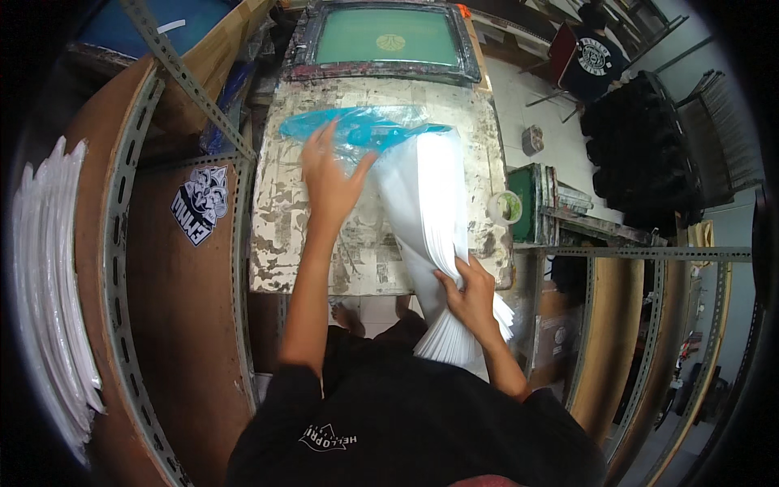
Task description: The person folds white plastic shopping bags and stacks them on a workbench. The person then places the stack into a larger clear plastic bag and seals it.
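Note:
A thick stack of white sheets [442,191] slants over the near right part of the worktable, bent over its near edge and fanned out at the lower end. My right hand [472,296] is closed around the stack's side, thumb on top. At the stack's far end lies a crumpled clear and blue plastic wrapper [357,126]; whether the sheets are still partly inside it I cannot tell. On the wrapper's near left side rests my left hand [334,178], fingers and thumb apart.
A framed green printing screen [389,39] lies at the far end of the paint-stained worktable [292,243]. A tape roll [506,208] sits by the right edge. Metal shelving [122,203] flanks me. More frames [560,207] lean at right; a seated person [596,57] is beyond.

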{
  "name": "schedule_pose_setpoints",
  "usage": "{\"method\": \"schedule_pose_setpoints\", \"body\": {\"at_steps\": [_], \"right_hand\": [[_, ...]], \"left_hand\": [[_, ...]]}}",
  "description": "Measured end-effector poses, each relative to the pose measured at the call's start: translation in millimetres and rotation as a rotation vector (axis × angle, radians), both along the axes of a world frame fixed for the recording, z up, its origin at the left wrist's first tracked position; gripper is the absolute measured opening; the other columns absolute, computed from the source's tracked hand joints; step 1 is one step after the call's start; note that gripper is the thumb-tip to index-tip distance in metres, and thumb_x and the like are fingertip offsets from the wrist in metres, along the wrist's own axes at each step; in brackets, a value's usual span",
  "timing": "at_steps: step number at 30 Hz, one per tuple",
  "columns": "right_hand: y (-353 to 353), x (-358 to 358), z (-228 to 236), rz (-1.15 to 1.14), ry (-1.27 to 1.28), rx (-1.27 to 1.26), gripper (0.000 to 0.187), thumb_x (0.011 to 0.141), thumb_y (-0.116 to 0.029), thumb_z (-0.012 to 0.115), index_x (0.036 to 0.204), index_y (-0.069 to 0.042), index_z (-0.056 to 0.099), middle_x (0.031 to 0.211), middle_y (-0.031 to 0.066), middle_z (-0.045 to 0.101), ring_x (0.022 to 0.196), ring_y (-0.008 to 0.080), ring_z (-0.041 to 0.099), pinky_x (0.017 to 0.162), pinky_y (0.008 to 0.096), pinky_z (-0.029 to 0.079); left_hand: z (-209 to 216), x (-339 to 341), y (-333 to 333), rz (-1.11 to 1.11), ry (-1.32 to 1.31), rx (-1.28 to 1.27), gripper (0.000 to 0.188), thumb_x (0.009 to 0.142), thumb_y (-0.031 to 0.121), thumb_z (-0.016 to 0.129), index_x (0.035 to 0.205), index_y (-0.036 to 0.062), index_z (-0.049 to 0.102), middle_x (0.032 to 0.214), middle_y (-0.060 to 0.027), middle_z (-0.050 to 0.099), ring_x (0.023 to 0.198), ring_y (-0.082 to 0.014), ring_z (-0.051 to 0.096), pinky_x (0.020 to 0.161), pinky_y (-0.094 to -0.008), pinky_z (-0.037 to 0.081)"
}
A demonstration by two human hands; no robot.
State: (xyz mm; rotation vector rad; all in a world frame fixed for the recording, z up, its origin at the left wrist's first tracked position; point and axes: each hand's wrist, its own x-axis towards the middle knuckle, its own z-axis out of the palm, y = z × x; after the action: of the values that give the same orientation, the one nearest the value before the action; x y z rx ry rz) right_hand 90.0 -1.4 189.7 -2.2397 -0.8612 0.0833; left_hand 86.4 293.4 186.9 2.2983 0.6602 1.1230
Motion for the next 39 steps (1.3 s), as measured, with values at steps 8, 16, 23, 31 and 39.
{"method": "schedule_pose_setpoints", "body": {"at_steps": [8, 16, 23, 31, 39], "right_hand": [[3, -9, -23, 0.040, -0.090, -0.057, 0.024, 0.080, -0.006, 0.077, 0.103, -0.004, 0.073, 0.089, 0.0168, 0.064, 0.079, 0.0387, 0.065, 0.068, 0.0454, 0.052], [1, -5, 12, -0.039, -0.215, 0.199, 0.028, 0.073, 0.000, 0.072, 0.101, -0.001, 0.072, 0.092, 0.0182, 0.064, 0.081, 0.0394, 0.064, 0.069, 0.0466, 0.051], [13, -10, 38, -0.053, -0.218, 0.126, 0.021, 0.077, 0.001, 0.075, 0.098, 0.001, 0.073, 0.100, 0.0200, 0.069, 0.086, 0.0393, 0.068, 0.073, 0.0421, 0.053], [12, 0, 6, -0.025, -0.222, 0.063, 0.033, 0.074, 0.001, 0.069, 0.107, -0.002, 0.069, 0.091, 0.0173, 0.060, 0.081, 0.0379, 0.063, 0.068, 0.0469, 0.050], [19, -6, -37, -0.005, -0.222, -0.024, 0.031, 0.077, -0.004, 0.070, 0.108, -0.005, 0.071, 0.094, 0.0152, 0.062, 0.083, 0.0371, 0.063, 0.074, 0.0530, 0.049]], "left_hand": [[-13, 73, -33, -0.557, 0.273, 0.091, 0.030, 0.088, 0.002, 0.062, 0.115, 0.0087, 0.072, 0.106, -0.0124, 0.067, 0.102, -0.0357, 0.064, 0.090, -0.0460, 0.052], [7, -36, -8, -0.643, -0.453, -1.072, 0.057, 0.107, 0.047, 0.038, 0.141, 0.0033, 0.052, 0.135, -0.0152, 0.061, 0.130, -0.0289, 0.056, 0.114, -0.0463, 0.040], [-93, 28, -90, -0.451, -0.328, -1.649, 0.077, 0.106, 0.062, 0.036, 0.156, 0.0031, 0.038, 0.157, -0.0138, 0.045, 0.136, -0.0268, 0.050, 0.113, -0.0377, 0.038], [-16, -87, -74, -0.106, 0.260, -0.484, 0.081, 0.084, 0.029, 0.081, 0.150, -0.0014, 0.045, 0.148, -0.0282, 0.049, 0.144, -0.0384, 0.040, 0.115, -0.0500, 0.037], [31, -2, -147, -0.603, 0.058, 0.188, 0.025, 0.079, 0.011, 0.066, 0.103, 0.0133, 0.074, 0.092, -0.0031, 0.072, 0.077, -0.0212, 0.069, 0.069, -0.0346, 0.056]]}}
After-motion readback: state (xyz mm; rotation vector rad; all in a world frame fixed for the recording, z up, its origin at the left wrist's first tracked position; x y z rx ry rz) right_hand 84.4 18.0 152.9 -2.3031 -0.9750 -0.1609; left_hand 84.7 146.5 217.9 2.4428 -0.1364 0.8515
